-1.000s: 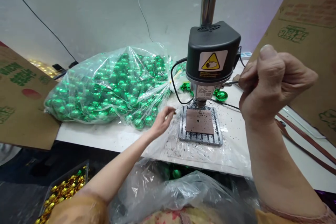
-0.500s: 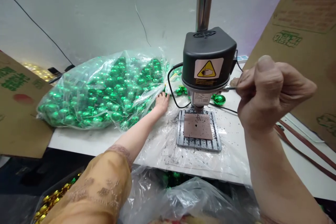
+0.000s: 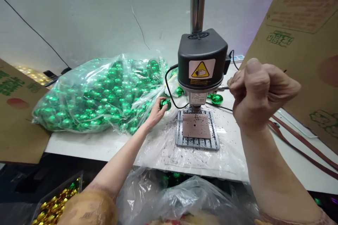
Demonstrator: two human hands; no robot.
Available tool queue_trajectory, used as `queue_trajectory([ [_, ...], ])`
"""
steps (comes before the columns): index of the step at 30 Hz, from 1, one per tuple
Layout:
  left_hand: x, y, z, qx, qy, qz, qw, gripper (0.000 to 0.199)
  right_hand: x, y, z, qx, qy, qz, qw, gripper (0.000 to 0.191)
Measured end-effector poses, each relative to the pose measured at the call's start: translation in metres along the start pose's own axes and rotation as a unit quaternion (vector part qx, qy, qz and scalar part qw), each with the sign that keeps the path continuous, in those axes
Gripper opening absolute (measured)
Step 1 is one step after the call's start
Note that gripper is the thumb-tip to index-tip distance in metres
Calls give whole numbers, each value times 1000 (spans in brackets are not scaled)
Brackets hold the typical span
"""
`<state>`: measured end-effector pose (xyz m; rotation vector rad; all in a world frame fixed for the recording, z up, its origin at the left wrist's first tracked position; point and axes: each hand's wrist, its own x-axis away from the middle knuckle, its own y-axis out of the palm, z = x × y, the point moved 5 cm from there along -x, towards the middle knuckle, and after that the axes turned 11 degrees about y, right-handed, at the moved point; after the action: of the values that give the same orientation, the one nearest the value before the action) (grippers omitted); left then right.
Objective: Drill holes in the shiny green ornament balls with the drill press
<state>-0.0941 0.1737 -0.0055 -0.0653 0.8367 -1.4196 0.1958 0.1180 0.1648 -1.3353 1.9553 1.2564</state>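
Ball: in grip of left hand; seemingly pick-up step.
Lever: in clenched grip of right hand.
Pad: next move likely needs ball centred.

- A small workshop, by its black-housed metal drill press on a white desk
- Large clear plastic bag of shiny green faceted balls
- Brown printed cardboard at both sides
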Motion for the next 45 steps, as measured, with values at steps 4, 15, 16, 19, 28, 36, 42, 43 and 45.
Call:
queue_trajectory([
  [4,53,19,29,259,-102,8,960,45,1,0,1,-6,17,1,1000,38],
  [15,52,64,43,133,-13,-82,988,54,3,-1,1,-3,41,-25,999,40],
  [16,50,67,43,129,-8,-95,987,54,3,-1,1,7,42,-28,999,40],
  [19,46,74,43,113,13,-114,987,53,4,-2,0,36,44,-32,998,41],
  [28,36,82,51,24,86,-134,987,50,3,0,-4,29,36,-41,998,41],
  [36,40,98,58,22,17,-103,994,53,4,-1,-4,60,44,-35,997,43],
  [42,45,103,58,32,9,-100,994,52,3,-1,-3,44,40,-37,998,41],
  [43,46,103,58,37,9,-97,995,52,3,-1,-3,31,40,-41,998,40],
  [45,47,103,59,46,12,-91,995,53,6,-2,-3,20,38,-46,998,39],
])
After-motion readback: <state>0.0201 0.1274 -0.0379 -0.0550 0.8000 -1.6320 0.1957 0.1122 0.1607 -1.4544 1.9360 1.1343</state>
